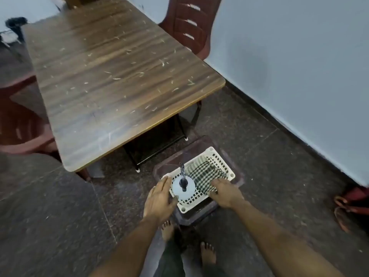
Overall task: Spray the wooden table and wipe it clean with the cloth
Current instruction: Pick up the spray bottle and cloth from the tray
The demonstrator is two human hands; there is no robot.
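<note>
Head view, the only one. Step judged as the very start: tools are being fetched, nothing sprayed or wiped yet. The long brown wood-grain table [111, 76] is seen littered with pale scraps and streaks across most of its top.

On the dark speckled stone floor [50, 206], just off the table's near corner, a cream perforated plastic basket [221, 159] is set on a dark reddish-brown plastic stool [201, 213]. Inside the basket, a white translucent spray bottle with a black nozzle [183, 186] stands upright at the left end, and a green-and-white checked cloth [205, 176] lies folded at the right end, touching the bottle's side or just beside it.

The left hand [160, 198] is held wide, fingers straight, against the basket's left rim beside the bottle; nothing is gripped. Whether the bottle itself is touched cannot be told.

The right hand [224, 193] is laid on the near edge of the cloth, fingers bent down over it; a pinch seems to be forming, but a closed hold is not clearly shown.

Next move, as judged: bottle to be wrapped by the left hand, cloth lifted by the right, both carried to the table, nozzle aimed at the littered top.

A dark red plastic chair [189, 25] is seen at the table's far right side.
</note>
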